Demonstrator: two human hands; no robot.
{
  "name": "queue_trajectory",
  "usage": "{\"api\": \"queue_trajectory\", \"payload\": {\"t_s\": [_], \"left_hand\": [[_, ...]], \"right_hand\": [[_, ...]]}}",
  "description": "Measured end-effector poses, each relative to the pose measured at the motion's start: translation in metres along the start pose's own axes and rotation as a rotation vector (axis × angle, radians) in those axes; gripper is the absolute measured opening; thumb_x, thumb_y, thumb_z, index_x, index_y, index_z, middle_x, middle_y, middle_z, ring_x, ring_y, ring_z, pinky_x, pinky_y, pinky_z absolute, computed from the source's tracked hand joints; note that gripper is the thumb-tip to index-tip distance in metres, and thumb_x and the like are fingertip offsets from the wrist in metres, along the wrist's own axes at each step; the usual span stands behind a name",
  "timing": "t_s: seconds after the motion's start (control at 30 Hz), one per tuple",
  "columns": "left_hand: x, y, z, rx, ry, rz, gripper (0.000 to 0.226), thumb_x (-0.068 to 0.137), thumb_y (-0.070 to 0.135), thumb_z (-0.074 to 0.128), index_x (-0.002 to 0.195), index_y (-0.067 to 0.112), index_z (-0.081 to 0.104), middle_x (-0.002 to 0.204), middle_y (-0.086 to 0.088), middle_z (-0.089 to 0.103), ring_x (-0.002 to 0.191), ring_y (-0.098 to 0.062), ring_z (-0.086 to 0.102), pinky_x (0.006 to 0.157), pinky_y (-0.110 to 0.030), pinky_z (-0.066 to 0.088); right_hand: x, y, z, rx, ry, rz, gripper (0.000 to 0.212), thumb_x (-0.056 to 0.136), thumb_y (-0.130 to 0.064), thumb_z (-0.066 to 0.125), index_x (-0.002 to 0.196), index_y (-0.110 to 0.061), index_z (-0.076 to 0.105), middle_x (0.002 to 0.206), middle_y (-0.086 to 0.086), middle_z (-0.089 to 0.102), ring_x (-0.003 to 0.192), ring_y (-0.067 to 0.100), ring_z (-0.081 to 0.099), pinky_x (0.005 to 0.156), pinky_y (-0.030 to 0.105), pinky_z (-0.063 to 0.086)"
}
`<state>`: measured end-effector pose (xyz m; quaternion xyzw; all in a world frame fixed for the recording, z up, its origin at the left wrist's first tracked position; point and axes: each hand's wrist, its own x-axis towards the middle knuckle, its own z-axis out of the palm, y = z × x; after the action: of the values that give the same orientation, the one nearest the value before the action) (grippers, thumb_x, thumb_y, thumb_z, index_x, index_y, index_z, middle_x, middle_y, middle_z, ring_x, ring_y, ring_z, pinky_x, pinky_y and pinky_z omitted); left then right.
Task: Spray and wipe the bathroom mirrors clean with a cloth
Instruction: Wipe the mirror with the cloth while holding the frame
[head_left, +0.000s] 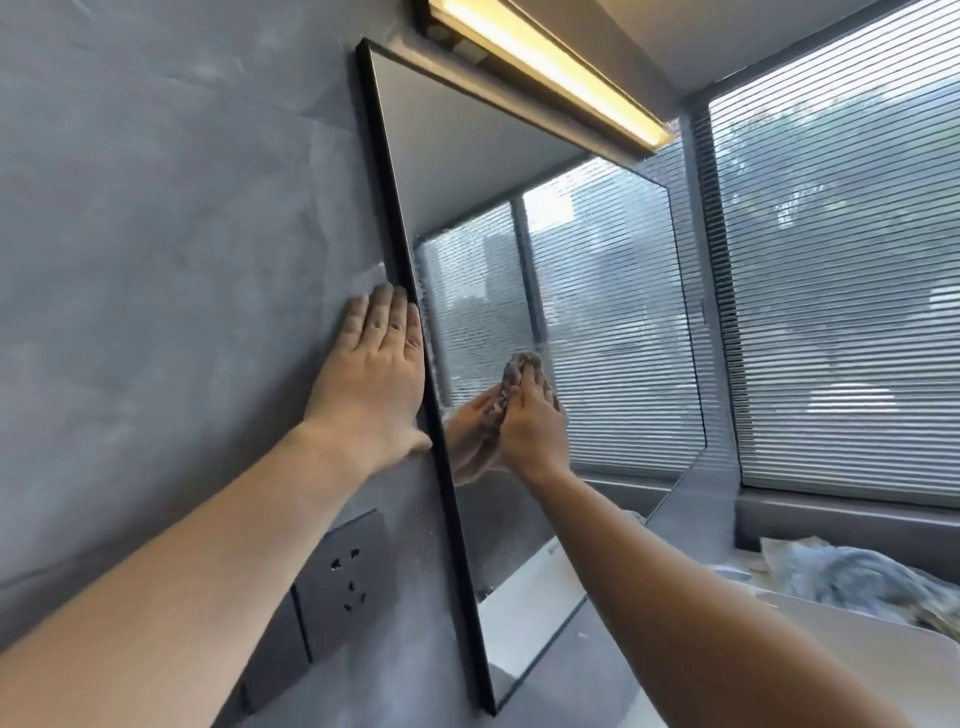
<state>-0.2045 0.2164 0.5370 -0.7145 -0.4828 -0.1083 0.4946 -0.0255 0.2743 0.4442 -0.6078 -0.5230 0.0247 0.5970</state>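
Holding what, that right hand (532, 423)?

– A bunched grey cloth (519, 366). The fingers curl round it and press it against the glass of the mirror (597, 270), in the lower left part of the pane, not far in from the mirror's left edge. The reflection shows hand and cloth meeting the glass.

And the left hand (371, 374)?

– It holds nothing. It lies flat on the grey wall (156, 234) just left of the mirror, fingers straight and close together, pointing up. Its forefinger side runs along the mirror's black frame (400, 249), touching it or very nearly; I cannot tell which.

Is the glass wet?

– A band of fine droplets (432, 332) shows down the mirror's left edge, just inside the frame, above and beside the cloth. The rest of the pane reflects slatted blinds and a ceiling.

What else is around the mirror?

– Above its top edge, a lit strip light (545, 67). To its right, a window with horizontal blinds (841, 291). Left of the mirror's frame and below the left hand, dark wall sockets (345, 577). Below and right of the mirror, a pale worktop (852, 639) with a crumpled bluish-grey bundle (857, 577) lying on it, well apart from both hands. Whether that is cloth or plastic I cannot tell.
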Motion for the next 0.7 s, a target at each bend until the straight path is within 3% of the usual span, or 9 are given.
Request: {"api": "queue_trajectory", "payload": {"t_s": [0.1, 0.17, 0.23, 0.33, 0.4, 0.5, 0.6, 0.7], "left_hand": [[-0.025, 0.02, 0.005, -0.128, -0.042, 0.018, 0.135, 0.08, 0.08, 0.058, 0.157, -0.004, -0.015, 0.167, -0.023, -0.015, 0.156, -0.037, -0.016, 0.127, -0.051, -0.006], [-0.04, 0.028, 0.009, -0.223, -0.049, 0.023, 0.131, 0.083, 0.077, 0.059, 0.158, -0.002, -0.014, 0.168, -0.021, -0.016, 0.156, -0.034, -0.018, 0.127, -0.05, -0.007], [-0.055, 0.033, 0.014, -0.335, -0.041, 0.01, 0.128, 0.084, 0.073, 0.061, 0.159, 0.0, -0.012, 0.168, -0.02, -0.015, 0.156, -0.032, -0.017, 0.128, -0.047, -0.007], [-0.081, 0.047, 0.025, -0.547, 0.046, -0.008, 0.124, 0.084, 0.067, 0.067, 0.16, 0.0, -0.006, 0.169, -0.018, -0.008, 0.157, -0.03, -0.014, 0.128, -0.044, -0.008], [-0.1, 0.064, 0.031, -0.68, 0.092, 0.032, 0.122, 0.084, 0.064, 0.069, 0.16, 0.001, -0.003, 0.169, -0.015, -0.007, 0.157, -0.028, -0.015, 0.128, -0.042, -0.008], [-0.128, 0.096, 0.038, -0.85, 0.052, 0.104, 0.124, 0.084, 0.068, 0.066, 0.157, 0.006, -0.013, 0.168, -0.011, -0.015, 0.155, -0.025, -0.022, 0.128, -0.041, -0.009], [-0.158, 0.131, 0.046, -1.031, 0.008, 0.113, 0.129, 0.081, 0.071, 0.068, 0.156, 0.009, -0.018, 0.166, -0.01, -0.022, 0.154, -0.022, -0.027, 0.127, -0.038, -0.012], [-0.195, 0.169, 0.06, -1.155, -0.088, 0.143, 0.132, 0.079, 0.073, 0.065, 0.156, 0.01, -0.023, 0.165, -0.009, -0.027, 0.152, -0.02, -0.032, 0.126, -0.035, -0.014]], "right_hand": [[-0.024, -0.011, 0.006, -0.076, 0.037, -0.021, 0.053, 0.108, -0.016, 0.035, 0.161, -0.015, 0.033, 0.166, 0.01, 0.036, 0.152, 0.028, 0.034, 0.121, 0.038, 0.032], [-0.04, -0.015, 0.006, -0.105, 0.056, -0.067, 0.045, 0.107, -0.016, 0.036, 0.149, -0.014, 0.05, 0.146, 0.013, 0.058, 0.134, 0.033, 0.054, 0.106, 0.041, 0.046], [-0.054, -0.017, -0.001, 0.002, 0.017, -0.086, 0.035, 0.109, -0.02, 0.039, 0.133, -0.018, 0.064, 0.121, 0.006, 0.071, 0.109, 0.029, 0.065, 0.088, 0.037, 0.05], [-0.074, -0.013, -0.018, 0.316, -0.105, 0.033, 0.03, 0.109, -0.027, 0.047, 0.118, -0.022, 0.075, 0.105, 0.002, 0.077, 0.099, 0.025, 0.072, 0.092, 0.042, 0.058], [-0.094, -0.008, -0.032, 0.612, -0.157, 0.216, 0.027, 0.11, -0.024, 0.049, 0.107, -0.019, 0.076, 0.103, 0.011, 0.079, 0.097, 0.028, 0.075, 0.09, 0.046, 0.061], [-0.127, 0.003, -0.052, 0.863, -0.176, 0.435, 0.028, 0.111, -0.018, 0.048, 0.109, -0.008, 0.074, 0.104, 0.017, 0.076, 0.094, 0.027, 0.072, 0.081, 0.039, 0.06], [-0.158, 0.026, -0.066, 0.931, -0.133, 0.575, 0.028, 0.11, -0.017, 0.047, 0.108, -0.007, 0.073, 0.108, 0.017, 0.076, 0.097, 0.029, 0.071, 0.094, 0.046, 0.057], [-0.191, 0.057, -0.073, 0.91, -0.118, 0.69, 0.03, 0.11, -0.019, 0.045, 0.119, -0.005, 0.069, 0.117, 0.021, 0.074, 0.098, 0.029, 0.073, 0.083, 0.043, 0.06]]}}
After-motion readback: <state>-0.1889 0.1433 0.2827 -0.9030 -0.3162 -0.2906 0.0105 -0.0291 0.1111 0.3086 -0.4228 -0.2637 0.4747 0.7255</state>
